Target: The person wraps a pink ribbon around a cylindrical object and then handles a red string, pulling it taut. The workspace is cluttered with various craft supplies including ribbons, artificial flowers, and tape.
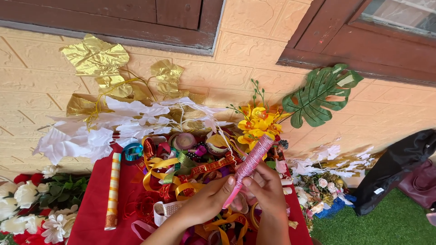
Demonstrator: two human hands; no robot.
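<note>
Both your hands pinch a pink glitter ribbon roll (250, 164), tilted up-right above the ribbon pile (190, 168) on the red cloth (93, 204). Your left hand (206, 199) grips its lower end w/ fingertips; your right hand (265, 186) closes around the mid part. Striped orange-white roll (112, 190) lies left, white & gold leaves (113, 118) behind, yellow flowers (259, 124) just beyond the roll's tip.

We see a glittery pink roll (251, 162), red cloth (93, 208), gold leaves (95, 58), white leaves (86, 136), yellow flowers (258, 123), a green leaf (320, 95).
</note>
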